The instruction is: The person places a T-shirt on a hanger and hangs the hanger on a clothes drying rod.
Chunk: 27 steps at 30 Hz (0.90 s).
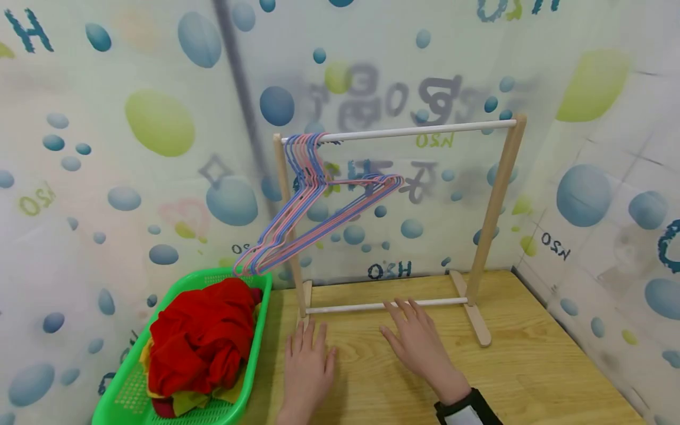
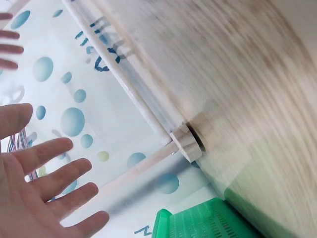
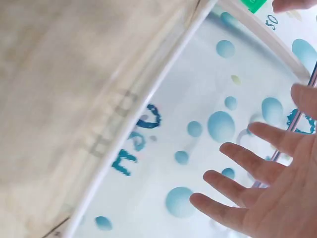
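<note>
My left hand [image 1: 308, 372], fingers spread and holding nothing, is over the table in front of the rack's left foot. To its right my right hand [image 1: 417, 342] also has straight fingers and grips nothing; its fingertips overlap the lower white bar [image 1: 345, 308] in the head view. A wooden clothes rack [image 1: 496, 206] stands behind both hands. Several pink and blue hangers [image 1: 313, 195] hang bunched at the left end of its top rail [image 1: 414, 131]. Left of my left hand, a green basket [image 1: 257, 348] holds a heap with a red cloth [image 1: 204, 336] on top and yellow fabric beneath.
The wooden table [image 1: 536, 354] extends to the right of the rack. Its right foot [image 1: 473, 313] juts forward. A patterned curtain [image 1: 451, 59] with blue and green spots closes off the back and sides. The hangers' lower ends reach over the basket's rear rim.
</note>
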Tool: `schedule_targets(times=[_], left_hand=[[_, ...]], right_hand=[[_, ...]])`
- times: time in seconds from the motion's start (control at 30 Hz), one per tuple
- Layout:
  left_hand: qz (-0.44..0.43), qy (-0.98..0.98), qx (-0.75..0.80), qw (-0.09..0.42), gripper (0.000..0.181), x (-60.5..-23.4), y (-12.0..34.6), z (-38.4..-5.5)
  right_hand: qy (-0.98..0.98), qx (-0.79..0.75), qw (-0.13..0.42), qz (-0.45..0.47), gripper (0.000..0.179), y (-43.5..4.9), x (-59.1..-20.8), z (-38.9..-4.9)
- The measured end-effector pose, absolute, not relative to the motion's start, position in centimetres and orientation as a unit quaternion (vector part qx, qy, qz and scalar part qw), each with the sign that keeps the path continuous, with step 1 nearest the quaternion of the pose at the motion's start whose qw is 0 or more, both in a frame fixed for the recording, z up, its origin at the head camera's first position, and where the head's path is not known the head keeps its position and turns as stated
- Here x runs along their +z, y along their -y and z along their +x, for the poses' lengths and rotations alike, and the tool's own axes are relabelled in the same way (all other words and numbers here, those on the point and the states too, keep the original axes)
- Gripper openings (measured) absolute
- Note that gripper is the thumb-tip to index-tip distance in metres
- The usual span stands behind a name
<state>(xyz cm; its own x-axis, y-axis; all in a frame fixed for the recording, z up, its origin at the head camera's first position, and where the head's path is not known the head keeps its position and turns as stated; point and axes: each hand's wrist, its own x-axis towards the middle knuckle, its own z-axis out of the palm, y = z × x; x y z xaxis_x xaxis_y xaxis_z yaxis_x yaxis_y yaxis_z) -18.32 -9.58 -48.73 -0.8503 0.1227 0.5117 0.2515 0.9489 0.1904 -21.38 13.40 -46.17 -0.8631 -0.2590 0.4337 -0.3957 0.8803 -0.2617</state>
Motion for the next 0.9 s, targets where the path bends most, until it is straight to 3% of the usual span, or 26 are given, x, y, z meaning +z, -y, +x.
schedule_targets(times=[0.23,0.53,0.7,0.9], left_hand=[[-0.094,0.950,-0.136,0.265,0.048,-48.3,10.0,-18.4],[-0.074,0.933,-0.177,0.304,0.036,-48.6,10.8,-17.6],[-0.076,0.921,-0.170,0.343,0.033,-48.2,11.4,-17.1],[-0.075,0.911,-0.173,0.366,0.021,-47.8,12.0,-16.7]], right_hand=[[0.938,0.179,0.221,0.200,0.051,-11.5,-44.1,-23.2],[0.931,0.148,0.231,0.241,0.049,-7.3,-41.9,-25.9],[0.920,0.125,0.269,0.256,0.046,-5.2,-39.9,-26.9],[0.881,0.185,0.351,0.257,0.032,-2.8,-36.9,-28.3]])
